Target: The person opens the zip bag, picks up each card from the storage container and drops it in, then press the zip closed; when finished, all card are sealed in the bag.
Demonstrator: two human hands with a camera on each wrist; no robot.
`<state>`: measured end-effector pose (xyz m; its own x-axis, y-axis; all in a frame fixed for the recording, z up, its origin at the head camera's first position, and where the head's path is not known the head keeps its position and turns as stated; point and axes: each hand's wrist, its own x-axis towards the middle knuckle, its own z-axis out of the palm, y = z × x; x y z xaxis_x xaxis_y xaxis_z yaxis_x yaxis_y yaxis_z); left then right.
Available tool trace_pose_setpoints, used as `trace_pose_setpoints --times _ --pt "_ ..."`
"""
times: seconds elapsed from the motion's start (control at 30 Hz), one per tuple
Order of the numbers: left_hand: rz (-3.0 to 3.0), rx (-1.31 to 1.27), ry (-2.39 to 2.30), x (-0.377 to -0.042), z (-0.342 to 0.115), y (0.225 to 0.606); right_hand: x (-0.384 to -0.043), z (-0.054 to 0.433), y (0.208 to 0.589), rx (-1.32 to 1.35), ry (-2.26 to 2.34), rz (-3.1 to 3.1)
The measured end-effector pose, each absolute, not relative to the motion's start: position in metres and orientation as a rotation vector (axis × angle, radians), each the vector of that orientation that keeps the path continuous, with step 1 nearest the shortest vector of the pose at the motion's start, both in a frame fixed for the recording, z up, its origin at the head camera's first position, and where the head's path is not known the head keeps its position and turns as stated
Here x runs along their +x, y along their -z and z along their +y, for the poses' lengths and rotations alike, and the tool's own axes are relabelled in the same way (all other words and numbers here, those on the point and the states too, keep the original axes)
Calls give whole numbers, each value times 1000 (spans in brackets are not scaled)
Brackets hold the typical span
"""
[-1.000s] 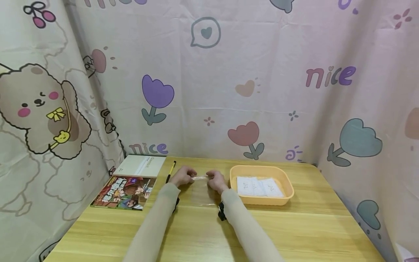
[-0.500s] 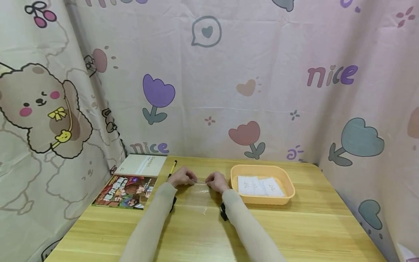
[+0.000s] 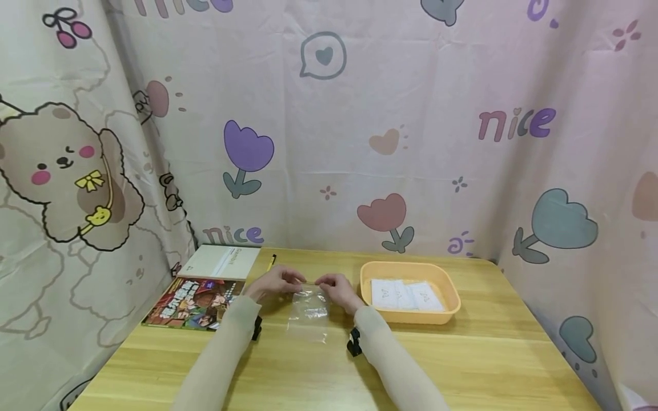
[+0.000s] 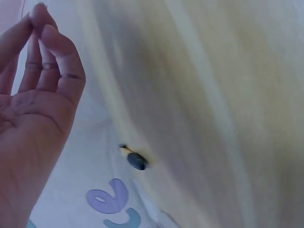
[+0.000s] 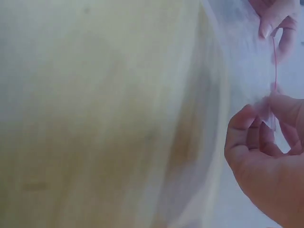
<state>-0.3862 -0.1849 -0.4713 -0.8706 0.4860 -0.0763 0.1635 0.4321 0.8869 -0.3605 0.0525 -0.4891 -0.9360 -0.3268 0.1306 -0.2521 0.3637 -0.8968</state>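
A clear plastic zip bag [image 3: 311, 314] hangs between my two hands over the middle of the table, its body falling toward me. In the right wrist view a thin red line runs along the top of the bag [image 5: 242, 52]. My left hand [image 3: 277, 281] pinches its upper left corner. At the upper right corner, my right hand [image 3: 340, 291] holds the bag between thumb and fingers. The left wrist view shows the thumb and fingertips of my left hand [image 4: 40, 95] brought together; the bag cannot be made out there.
Right of my hands, an orange tray [image 3: 411, 317] holds several white packets [image 3: 388, 293]. To the left lie a comic-style book [image 3: 192, 302] and a pale book [image 3: 221, 261]. A yellow and black pen [image 3: 272, 262] lies behind my left hand. A patterned curtain [image 3: 319, 125] surrounds the table [image 3: 462, 365].
Both hands have kept hold of the bag. Its top has been lifted and its body now hangs tilted with bright reflections. The left forearm has swung out to the left.
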Motion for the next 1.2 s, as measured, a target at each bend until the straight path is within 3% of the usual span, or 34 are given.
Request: trace_pose_setpoints --times 0.6,1.2 --pt "2434 811 -1474 -355 -156 431 -315 81 434 -543 1643 2339" --pt "2678 837 -1713 -334 -99 441 -309 110 437 -427 1693 2329"
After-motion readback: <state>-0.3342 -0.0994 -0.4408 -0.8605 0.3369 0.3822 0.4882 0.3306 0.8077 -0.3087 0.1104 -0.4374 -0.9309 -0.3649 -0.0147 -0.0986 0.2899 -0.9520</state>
